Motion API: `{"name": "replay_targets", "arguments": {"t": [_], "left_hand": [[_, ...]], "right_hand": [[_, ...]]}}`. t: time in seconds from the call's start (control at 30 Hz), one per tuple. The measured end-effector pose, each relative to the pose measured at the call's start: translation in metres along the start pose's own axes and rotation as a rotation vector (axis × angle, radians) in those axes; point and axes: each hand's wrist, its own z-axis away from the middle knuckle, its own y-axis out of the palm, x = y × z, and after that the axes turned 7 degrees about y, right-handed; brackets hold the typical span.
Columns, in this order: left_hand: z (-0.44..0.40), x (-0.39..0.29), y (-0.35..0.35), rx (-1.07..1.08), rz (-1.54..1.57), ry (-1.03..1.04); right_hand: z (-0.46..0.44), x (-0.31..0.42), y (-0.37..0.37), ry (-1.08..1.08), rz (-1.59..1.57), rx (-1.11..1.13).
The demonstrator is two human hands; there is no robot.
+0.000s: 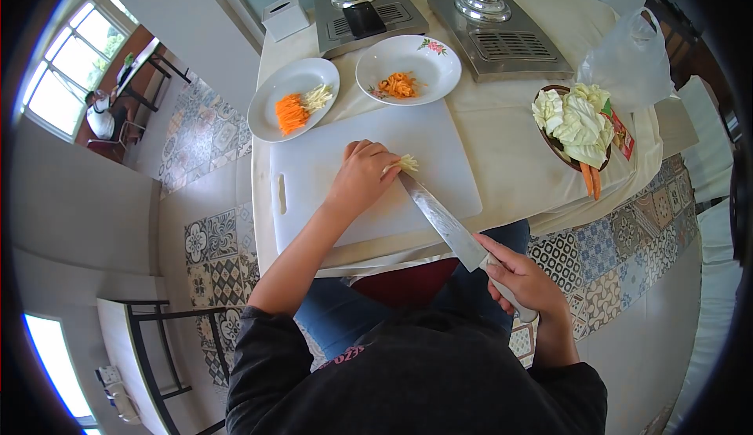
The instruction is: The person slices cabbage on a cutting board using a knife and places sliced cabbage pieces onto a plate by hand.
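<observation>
My right hand (518,274) is wrapped round the pale handle of a kitchen knife (443,219), whose blade reaches up and left across the white cutting board (314,168). At the knife's tip, a small bunch of pale vegetable strips (406,163) sits against the curled fingers of my left hand (365,170). Those fingers are closed on the strips, just above the board. Beyond the board, a white oval plate (263,90) bears orange carrot strips (291,113) and more pale strips (318,98). Orange scraps (398,85) lie in a flower-rimmed plate (435,82).
At the right, a brown bowl (547,138) holds cabbage leaves (576,125), with carrots (590,180) poking out below. A plastic bag (631,62) stands behind it. Two metal dispenser bases (518,62) and a tissue box (285,18) line the back. Another person (102,117) sits far left.
</observation>
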Motion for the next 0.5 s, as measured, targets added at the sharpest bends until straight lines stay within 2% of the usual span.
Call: {"name": "replay_targets", "arguments": {"t": [0.33, 0.5], "left_hand": [[0.000, 0.002, -0.004, -0.009, -0.045, -0.010], [0.002, 0.002, -0.001, -0.034, -0.070, -0.030]], "right_hand": [[-0.015, -0.004, 0.014, -0.003, -0.212, 0.059], [-0.023, -0.010, 0.022, -0.048, -0.158, 0.015]]}}
